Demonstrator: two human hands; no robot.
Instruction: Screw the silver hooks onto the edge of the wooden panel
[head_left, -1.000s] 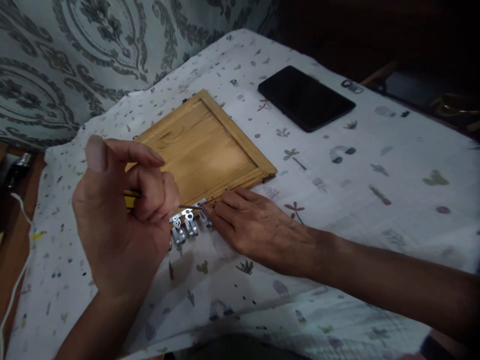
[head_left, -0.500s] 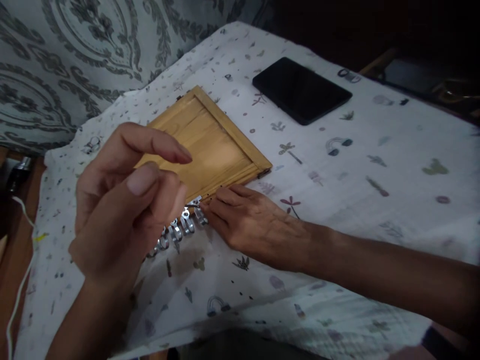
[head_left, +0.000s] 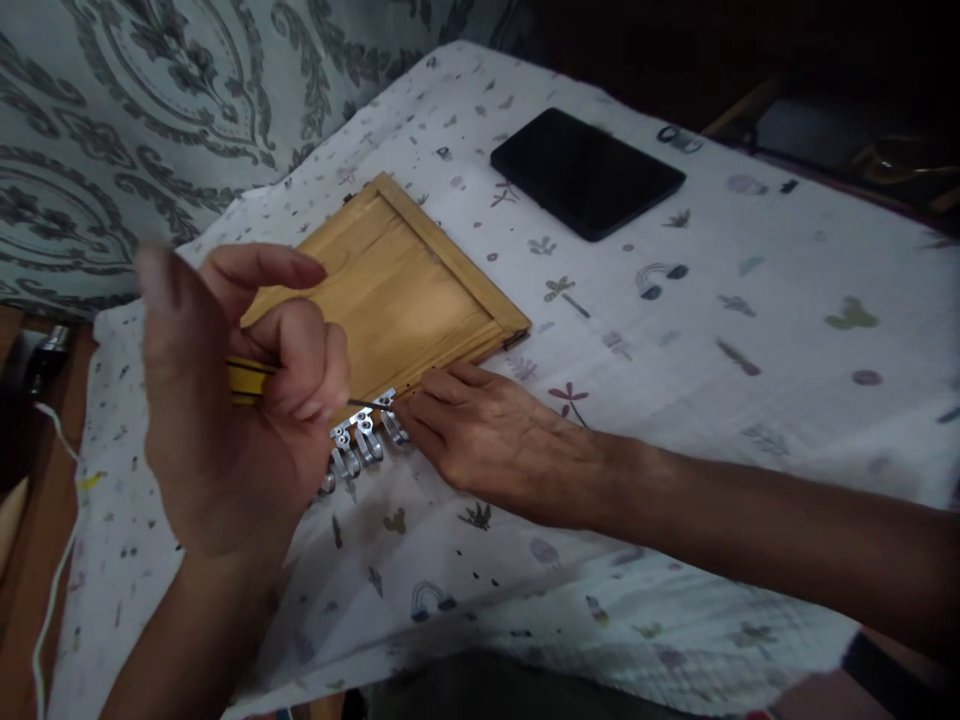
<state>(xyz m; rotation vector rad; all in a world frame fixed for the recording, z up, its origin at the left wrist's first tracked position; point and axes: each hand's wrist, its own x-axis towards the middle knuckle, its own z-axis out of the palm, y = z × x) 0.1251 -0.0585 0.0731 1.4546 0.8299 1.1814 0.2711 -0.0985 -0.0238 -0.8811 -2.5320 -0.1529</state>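
Note:
My left hand [head_left: 247, 400] is closed round a screwdriver [head_left: 251, 380] with a yellow and black handle, its thumb raised off the handle. The thin shaft points right, its tip at the end of a metal hook rail [head_left: 364, 430]. That rail, with several silvery hooks, lies along the near edge of a wooden panel [head_left: 397, 270] with a raised frame. Against the same edge rests my right hand [head_left: 487, 430], its fingers pressed together at the rail's right end, close to the screwdriver tip. What those fingertips pinch is hidden.
A black tablet [head_left: 589, 175] lies on the patterned cloth [head_left: 660, 380] beyond the panel. At left, a white cable [head_left: 56, 580] runs down past the table edge near a dark object with a metallic end [head_left: 49, 355]. Patterned fabric [head_left: 180, 90] rises behind the table.
My left thumb has lifted away from the fingers, and the yellow handle now shows. My right hand stays at the rail's end. The whole view has shifted slightly.

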